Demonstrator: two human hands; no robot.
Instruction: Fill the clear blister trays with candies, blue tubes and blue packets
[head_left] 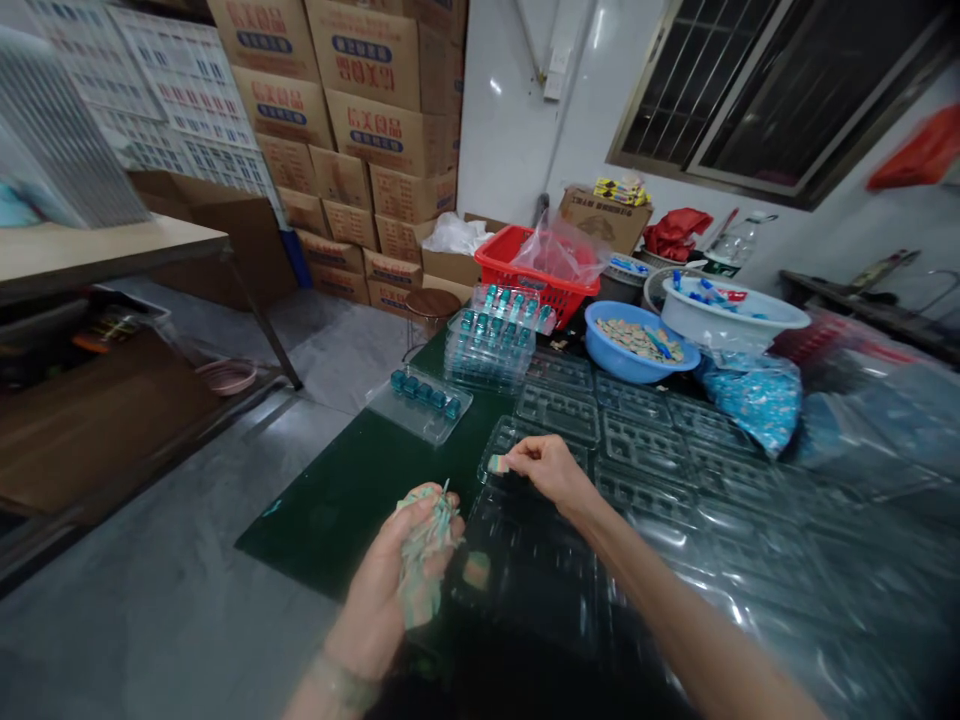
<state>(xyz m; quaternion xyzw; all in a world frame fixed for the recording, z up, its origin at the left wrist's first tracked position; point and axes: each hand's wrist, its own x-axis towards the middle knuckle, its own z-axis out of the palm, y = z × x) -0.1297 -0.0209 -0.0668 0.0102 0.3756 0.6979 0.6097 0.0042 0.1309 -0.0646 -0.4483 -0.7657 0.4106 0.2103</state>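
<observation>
My left hand [390, 570] is closed around a handful of pastel striped pieces [424, 550], which stick out above and below the fingers. My right hand [547, 470] pinches one small striped piece [497, 464] between finger and thumb, just above a clear plastic blister tray [525, 570]. Another striped piece [476, 570] lies in a cavity of that tray, close to my left hand. The tray rests on a dark green mat [337, 510].
Stacked clear trays [491, 345] and a tray holding blue-green items [420, 402] stand ahead. Behind them are a blue bowl [637, 345], a white basin [731, 310], a red basket [536, 270] and a blue foil bag [750, 400]. Cardboard cartons [352, 150] are stacked at the back.
</observation>
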